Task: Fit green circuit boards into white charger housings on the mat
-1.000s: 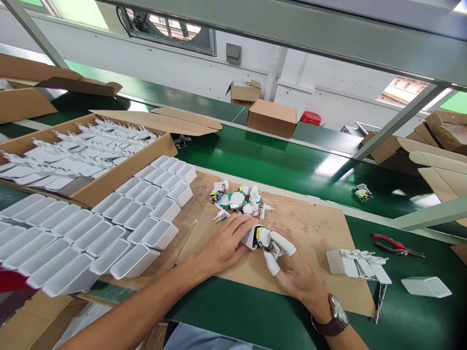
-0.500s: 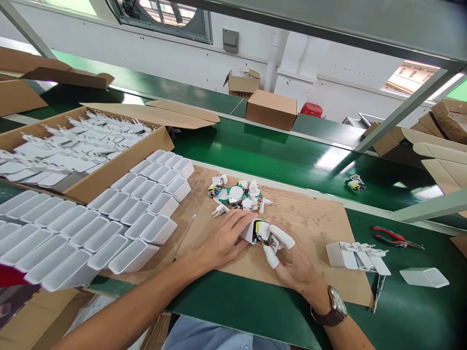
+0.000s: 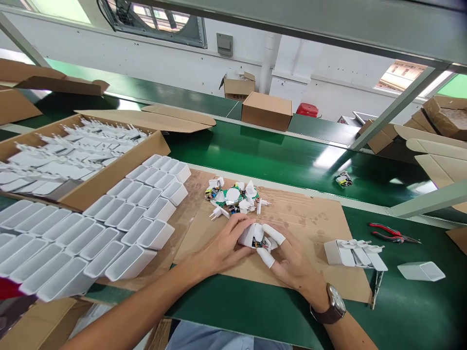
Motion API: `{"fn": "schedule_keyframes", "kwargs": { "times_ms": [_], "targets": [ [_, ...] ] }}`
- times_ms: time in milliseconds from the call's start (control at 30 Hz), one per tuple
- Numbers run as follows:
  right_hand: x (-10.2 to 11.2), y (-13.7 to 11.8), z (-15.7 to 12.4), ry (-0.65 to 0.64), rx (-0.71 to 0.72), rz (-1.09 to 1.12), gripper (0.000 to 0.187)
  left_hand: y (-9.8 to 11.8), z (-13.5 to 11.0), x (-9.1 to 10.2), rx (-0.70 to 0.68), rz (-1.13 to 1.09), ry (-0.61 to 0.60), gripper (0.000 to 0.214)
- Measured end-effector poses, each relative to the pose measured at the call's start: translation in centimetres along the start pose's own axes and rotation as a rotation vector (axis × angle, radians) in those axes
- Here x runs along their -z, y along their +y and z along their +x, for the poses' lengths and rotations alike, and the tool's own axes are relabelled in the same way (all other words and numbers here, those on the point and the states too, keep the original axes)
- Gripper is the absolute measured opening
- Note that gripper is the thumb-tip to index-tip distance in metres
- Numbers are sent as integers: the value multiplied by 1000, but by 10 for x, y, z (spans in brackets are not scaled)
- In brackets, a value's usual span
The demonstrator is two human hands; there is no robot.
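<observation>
My left hand [image 3: 228,243] is closed round a white plastic housing [image 3: 247,235], held low over the cardboard sheet. With white finger cots on thumb and finger, my right hand [image 3: 286,255] grips a circuit board assembly [image 3: 260,240], which sits partly inside the housing's open end. Some of the board is hidden by the fingers and the housing. Just beyond my hands lies a pile of circuit board assemblies [image 3: 233,195] with white plug parts.
Rows of white housings [image 3: 146,209] stand at left, beside a carton [image 3: 120,167] of white plug pieces. On the right are a housing with plug pieces [image 3: 337,253], red-handled pliers [image 3: 394,234] and a loose housing [image 3: 421,271]. One circuit board [image 3: 343,180] lies on the green belt [image 3: 233,150].
The circuit board assembly has gone deeper into the white housing, and less of it shows. My right hand has moved slightly left, closer to my left hand. The view has shifted a little.
</observation>
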State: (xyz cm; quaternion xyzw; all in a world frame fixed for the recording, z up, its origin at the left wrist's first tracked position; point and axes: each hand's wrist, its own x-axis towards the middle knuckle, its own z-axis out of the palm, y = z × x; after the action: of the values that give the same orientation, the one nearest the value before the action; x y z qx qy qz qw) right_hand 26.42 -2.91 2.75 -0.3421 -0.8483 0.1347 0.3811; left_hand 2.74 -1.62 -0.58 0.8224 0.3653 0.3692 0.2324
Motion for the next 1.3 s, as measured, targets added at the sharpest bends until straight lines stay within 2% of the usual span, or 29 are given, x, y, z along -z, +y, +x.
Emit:
{"fn": "schedule_keyframes", "kwargs": {
  "times_ms": [100, 233, 333, 433, 533, 667, 800, 900, 967, 1133, 1300],
  "targets": [
    [2, 0, 0, 50, -23, 16, 55, 3, 0, 7, -2, -20, -51, 62],
    [8, 1, 3, 37, -68, 71, 46, 13, 3, 21, 56, -73, -112, 63],
    [6, 1, 5, 54, -27, 95, 47, 17, 5, 26, 156, -167, -175, 61],
    [0, 3, 6, 75, 21, 104, 52, 14, 7, 24, 191, -230, -196, 51],
    [-3, 3, 5, 53, 49, 117, 56, 10, 6, 21, 144, -247, -164, 51],
    [-1, 3, 4, -53, 93, 134, 58, 8, 4, 19, 111, -237, -104, 55],
    [-2, 8, 1, -131, 89, 69, 47, 6, 5, 20, 207, -252, -43, 70],
    [-9, 17, -4, -155, 73, 44, 52, 5, 7, 21, 301, -338, 17, 76],
    [-14, 20, -5, -167, 58, 24, 53, 5, 8, 22, 343, -396, 63, 72],
    [-17, 17, -3, -82, 85, 48, 54, 10, 6, 23, 344, -379, 60, 66],
    [-11, 14, -7, 21, 78, 29, 57, 11, 4, 22, 213, -300, 86, 68]
  ]
}}
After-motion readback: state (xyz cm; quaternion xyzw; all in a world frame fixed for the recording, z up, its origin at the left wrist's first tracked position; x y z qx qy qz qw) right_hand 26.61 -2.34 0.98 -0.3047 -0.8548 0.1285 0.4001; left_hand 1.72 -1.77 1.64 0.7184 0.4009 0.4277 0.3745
